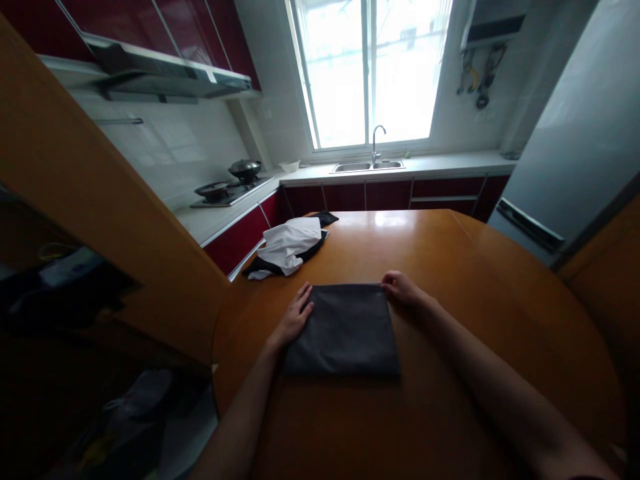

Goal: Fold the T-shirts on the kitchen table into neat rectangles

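Note:
A dark grey fabric rectangle (345, 330) lies flat on the wooden table in front of me, with a seam-like line along its far edge. Whether it is a pouch or a folded garment I cannot tell. My left hand (296, 317) rests on its upper left edge, fingers stretched out. At the far right corner, the fingers of my right hand (399, 287) are closed in a pinch on the fabric's edge. What exactly sits between those fingertips is too small to make out.
White and black clothes (290, 243) lie heaped at the table's (475, 280) far left. Beyond it are a sink (353, 167), a stove with pans (245, 168) and a fridge (565, 133). A wooden panel (125, 180) stands on the left.

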`<state>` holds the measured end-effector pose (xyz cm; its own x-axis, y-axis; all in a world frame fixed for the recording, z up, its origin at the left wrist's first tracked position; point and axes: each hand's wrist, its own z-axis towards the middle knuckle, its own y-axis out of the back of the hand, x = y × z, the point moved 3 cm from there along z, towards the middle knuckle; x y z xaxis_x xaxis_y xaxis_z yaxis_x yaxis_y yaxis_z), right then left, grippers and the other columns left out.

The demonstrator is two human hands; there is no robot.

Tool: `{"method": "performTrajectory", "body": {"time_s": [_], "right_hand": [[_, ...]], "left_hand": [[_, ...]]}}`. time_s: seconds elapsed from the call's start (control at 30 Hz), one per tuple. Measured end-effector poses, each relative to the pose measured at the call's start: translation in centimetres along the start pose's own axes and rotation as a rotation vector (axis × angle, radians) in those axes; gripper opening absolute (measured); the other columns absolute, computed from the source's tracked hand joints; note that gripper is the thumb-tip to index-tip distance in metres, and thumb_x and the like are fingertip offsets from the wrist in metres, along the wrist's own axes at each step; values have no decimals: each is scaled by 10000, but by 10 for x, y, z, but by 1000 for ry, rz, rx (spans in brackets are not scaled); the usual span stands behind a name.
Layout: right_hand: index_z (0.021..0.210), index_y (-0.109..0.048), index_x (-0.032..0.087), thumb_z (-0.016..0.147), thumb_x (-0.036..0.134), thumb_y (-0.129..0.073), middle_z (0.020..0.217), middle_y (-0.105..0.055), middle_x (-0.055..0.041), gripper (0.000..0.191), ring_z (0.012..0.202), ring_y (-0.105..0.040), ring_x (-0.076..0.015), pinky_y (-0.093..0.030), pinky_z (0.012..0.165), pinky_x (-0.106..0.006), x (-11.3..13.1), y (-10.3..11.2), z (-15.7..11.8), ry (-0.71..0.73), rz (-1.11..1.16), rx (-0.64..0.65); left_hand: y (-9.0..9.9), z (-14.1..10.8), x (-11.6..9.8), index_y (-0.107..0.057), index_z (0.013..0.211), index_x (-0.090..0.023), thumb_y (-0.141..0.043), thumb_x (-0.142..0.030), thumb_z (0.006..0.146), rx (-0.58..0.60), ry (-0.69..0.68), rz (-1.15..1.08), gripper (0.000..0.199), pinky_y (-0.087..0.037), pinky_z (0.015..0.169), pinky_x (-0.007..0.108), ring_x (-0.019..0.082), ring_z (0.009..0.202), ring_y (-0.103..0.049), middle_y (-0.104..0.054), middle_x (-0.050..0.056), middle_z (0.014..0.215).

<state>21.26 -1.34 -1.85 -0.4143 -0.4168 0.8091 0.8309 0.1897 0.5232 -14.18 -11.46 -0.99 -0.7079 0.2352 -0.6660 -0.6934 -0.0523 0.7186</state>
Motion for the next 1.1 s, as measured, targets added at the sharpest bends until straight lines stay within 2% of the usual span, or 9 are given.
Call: {"method": "performTrajectory", "body": {"time_s": [0.13,0.3,0.5,0.63,0.8,0.9,0.97,1.03,1.1], "right_hand": [[741,-633,177,783,277,-612,848,-646,-55,111,830,-577,-186,-478,791,-323,4,3,3,42,28,17],[822,-623,174,847,350,-535,738,-649,-32,198,702,-579,-170,-479,666,-290,0,0,3,21,99,69],[759,-606,179,838,414,-575,712,-624,-20,250,670,-537,-156,-445,622,-270,0,1,10,33,124,112],[738,-602,182,855,424,-574,698,-605,-6,270,663,-515,-148,-434,628,-266,2,1,12,53,112,153],[788,-638,174,858,353,-590,715,-619,-6,198,685,-535,-155,-443,651,-269,-2,-1,10,62,78,162],[858,-665,170,881,325,-557,791,-653,-36,191,739,-578,-176,-476,695,-293,-2,-2,10,51,58,98],[930,-682,170,910,309,-508,908,-673,-76,223,852,-609,-210,-502,767,-333,4,-3,8,71,11,-29],[1020,-698,184,932,275,-465,1027,-678,-104,265,984,-612,-238,-506,865,-379,19,-6,2,137,-76,-172],[1169,-687,208,954,245,-432,1175,-673,-109,336,1132,-588,-245,-470,987,-417,38,-14,-8,239,-185,-205]], "left_hand": [[0,0,0,-415,1511,-187,-417,-480,979,4,3,-1,608,-182,1240,417,228,1508,-241,-277,81,1634],[1,-1,0,-401,1521,-213,-420,-479,982,22,20,-22,602,-166,1244,417,218,1513,-227,-255,62,1643],[3,-1,-1,-416,1513,-221,-429,-483,980,13,30,-25,594,-179,1243,413,222,1507,-244,-272,55,1638],[7,1,-5,-490,1464,-234,-471,-471,962,-24,32,-36,556,-224,1234,429,234,1480,-313,-355,54,1601],[14,9,-6,-611,1346,-203,-463,-444,958,-132,39,-91,480,-315,1200,435,236,1381,-461,-535,87,1459],[15,13,-2,-638,1313,-181,-466,-443,949,-147,62,-112,480,-326,1195,431,240,1352,-492,-567,99,1421],[14,14,1,-645,1305,-180,-460,-451,951,-130,73,-116,483,-328,1194,431,242,1354,-491,-565,97,1425],[14,15,4,-651,1302,-187,-441,-464,960,-114,79,-117,488,-328,1194,426,240,1358,-487,-562,92,1430],[14,16,5,-650,1306,-189,-421,-473,968,-98,77,-111,497,-324,1196,421,236,1364,-482,-557,88,1437]]}}
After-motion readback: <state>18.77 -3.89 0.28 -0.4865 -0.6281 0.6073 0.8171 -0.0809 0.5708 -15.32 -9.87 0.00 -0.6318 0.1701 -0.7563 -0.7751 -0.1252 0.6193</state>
